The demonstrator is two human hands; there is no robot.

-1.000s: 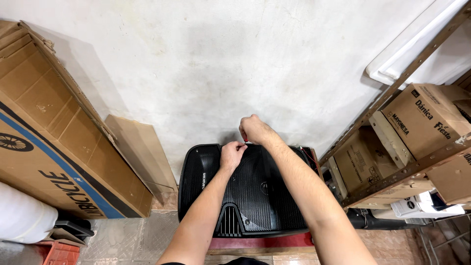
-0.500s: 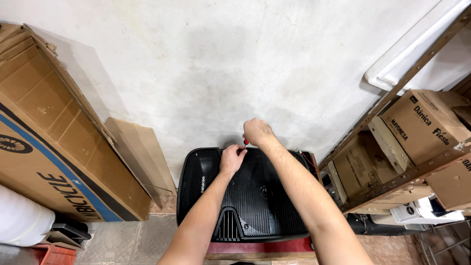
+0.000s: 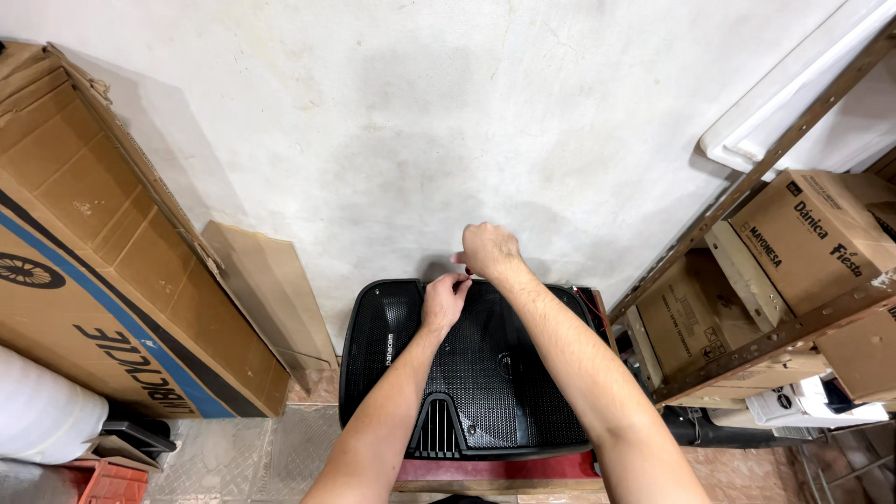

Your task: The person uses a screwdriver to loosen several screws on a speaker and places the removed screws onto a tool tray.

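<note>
Rough white plaster wall (image 3: pixel 392 121) fills the far side, with a black speaker (image 3: pixel 467 373) lying flat on a red board (image 3: pixel 495 469) just in front of it. Both hands meet at the speaker's far edge: the left hand (image 3: pixel 445 301) pinches something too small to make out, and the right hand (image 3: pixel 489 249) curls closed beside a small red piece (image 3: pixel 458 258). Large cardboard boxes (image 3: pixel 103 252) lean at left; shelves with cartons (image 3: pixel 793 271) stand at right.

A rough whitewashed wall (image 3: pixel 392 121) fills the view toward twelve o'clock. At nine o'clock a large flattened cardboard box (image 3: pixel 84 252) leans against it. At three o'clock a rusty metal shelf rack (image 3: pixel 747 350) holds cartons. Tiled floor (image 3: pixel 252 457) shows at seven o'clock.
</note>
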